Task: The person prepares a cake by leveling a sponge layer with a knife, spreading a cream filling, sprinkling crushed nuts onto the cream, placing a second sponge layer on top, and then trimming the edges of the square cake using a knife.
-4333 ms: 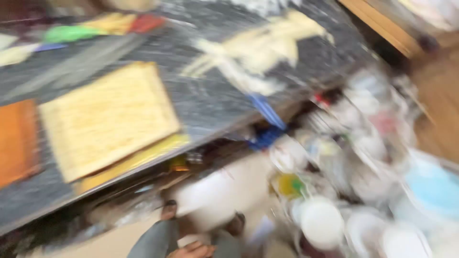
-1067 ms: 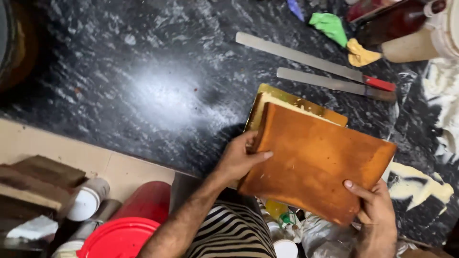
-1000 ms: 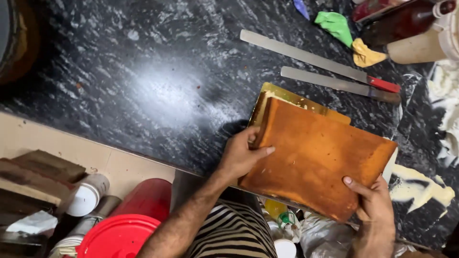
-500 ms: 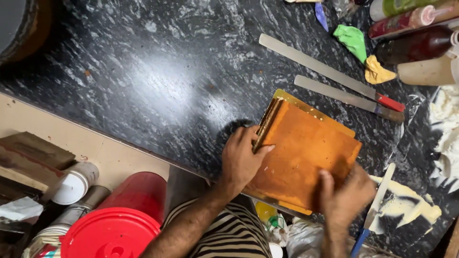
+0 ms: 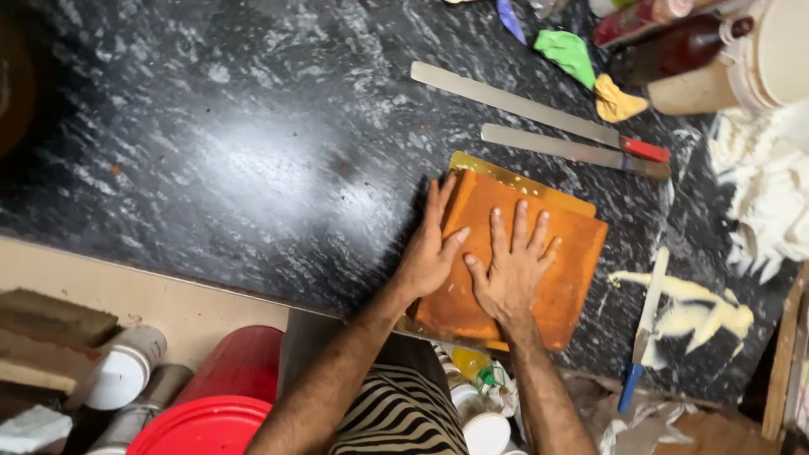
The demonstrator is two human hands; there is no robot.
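A rectangular orange-brown cake slab [image 5: 565, 278] lies flat on a gold cake board [image 5: 522, 179] near the front edge of the black marble counter [image 5: 253, 168]. My left hand [image 5: 434, 248] rests on the slab's left edge with fingers spread and the thumb on top. My right hand [image 5: 514, 270] presses flat on the middle of the slab, fingers apart. Neither hand grips anything.
Two long metal spatulas [image 5: 514, 101] [image 5: 573, 152] lie behind the slab. A blue-handled spatula [image 5: 645, 320] lies in white cream smears [image 5: 699, 307] to the right. Green and yellow bags [image 5: 590, 72], bottles [image 5: 666, 46] and a cream pile [image 5: 767, 185] at back right. Red bucket [image 5: 211, 413] and tubs below.
The slab was held tilted above the gold board by both hands; it now lies flat on the board, with both palms pressed on top of it.
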